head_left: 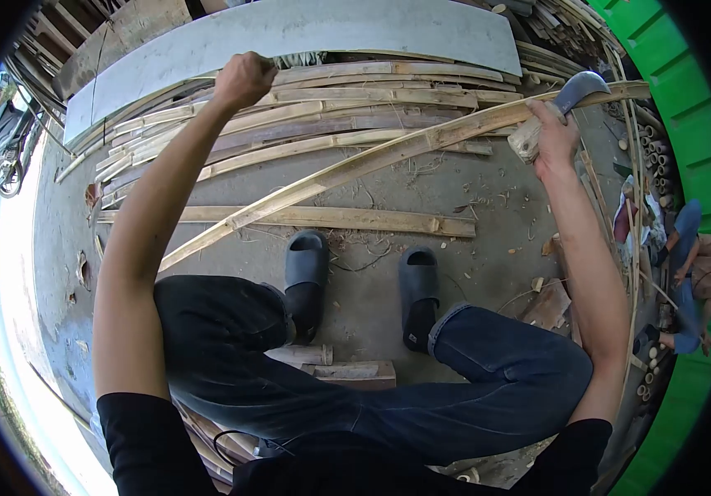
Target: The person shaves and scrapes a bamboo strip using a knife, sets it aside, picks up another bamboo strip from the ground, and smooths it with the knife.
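Note:
My right hand (555,139) is closed round the wooden handle of a curved knife (580,89), whose blade points up and right. A long split bamboo strip (372,159) runs diagonally from beside my left thigh to the upper right, passing at the knife and my right fingers. My left hand (244,80) is raised above the strip with its fingers curled; what it holds, if anything, I cannot make out. Between my feet and the diagonal strip, a shorter bamboo piece (355,218) lies on the floor.
Many split bamboo strips (347,107) lie before a pale board (322,33). Bamboo offcuts (355,369) lie between my legs. At the right, another person (688,273) sits near cut bamboo tubes and a green wall (686,99). A motorbike (10,161) stands far left.

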Available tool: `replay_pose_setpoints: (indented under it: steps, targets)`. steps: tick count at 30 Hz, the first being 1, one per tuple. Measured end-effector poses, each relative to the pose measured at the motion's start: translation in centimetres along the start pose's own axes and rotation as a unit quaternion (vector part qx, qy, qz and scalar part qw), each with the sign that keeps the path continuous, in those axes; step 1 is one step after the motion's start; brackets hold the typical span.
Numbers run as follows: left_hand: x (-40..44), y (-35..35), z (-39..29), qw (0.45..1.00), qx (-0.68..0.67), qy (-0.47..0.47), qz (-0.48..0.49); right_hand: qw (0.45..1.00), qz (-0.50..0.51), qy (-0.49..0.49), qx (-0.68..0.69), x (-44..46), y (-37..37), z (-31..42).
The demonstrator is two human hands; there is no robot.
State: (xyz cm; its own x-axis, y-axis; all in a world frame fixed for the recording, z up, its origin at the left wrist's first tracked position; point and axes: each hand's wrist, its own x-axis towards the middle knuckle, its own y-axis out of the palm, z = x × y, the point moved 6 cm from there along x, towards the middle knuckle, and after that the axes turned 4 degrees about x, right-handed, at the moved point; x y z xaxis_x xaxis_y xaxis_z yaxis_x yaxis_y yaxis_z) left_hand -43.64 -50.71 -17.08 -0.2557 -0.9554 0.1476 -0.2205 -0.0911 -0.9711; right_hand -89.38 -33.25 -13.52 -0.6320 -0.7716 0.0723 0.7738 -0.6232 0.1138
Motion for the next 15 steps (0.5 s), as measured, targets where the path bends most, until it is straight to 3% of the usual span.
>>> replay_pose_setpoints:
  steps: [1,2,4,5,7,8,9,10,11,12,15]
  targets:
    - [-0.2,0.3,4.3,0.989,0.097,-0.072,0.080,1.000,-0.018,0.005,0.001,0.2,-1.0,0.4]
    - [-0.5,1.8,9.1,0.975,0.175,-0.066,0.122,1.000,-0.022,0.003,-0.002,0.5,-2.0,0.6]
    - [-2.4,4.4,14.5,0.960,0.210,-0.082,0.165,0.999,0.005,0.007,0.043,1.3,-3.2,1.1]
    - [-2.7,5.1,13.8,0.960,0.168,-0.081,0.209,0.999,0.001,0.003,0.042,1.6,-3.5,1.4]
    - [-3.9,5.4,9.1,0.956,0.071,-0.047,0.281,0.998,0.013,0.016,0.055,2.1,-3.5,1.8]
    - [-4.9,5.1,4.6,0.955,-0.055,-0.023,0.290,0.998,0.009,0.011,0.058,2.2,-3.3,2.2]
    - [-5.7,5.0,0.3,0.948,-0.132,0.053,0.284,0.998,0.024,0.003,0.061,2.2,-2.6,2.8]
    - [-7.4,4.4,-4.0,0.921,-0.215,0.112,0.306,0.997,0.038,-0.007,0.065,2.0,-1.8,3.6]
    - [-8.9,4.9,-7.7,0.859,-0.313,0.142,0.378,0.996,0.034,-0.016,0.076,1.6,-1.1,4.5]
    - [-9.9,5.5,-9.7,0.889,-0.275,0.197,0.309,0.996,0.032,-0.022,0.080,1.5,-0.8,4.9]
    - [-12.0,4.2,-13.2,0.874,-0.280,0.168,0.360,0.997,0.022,-0.044,0.060,1.8,-0.1,5.7]
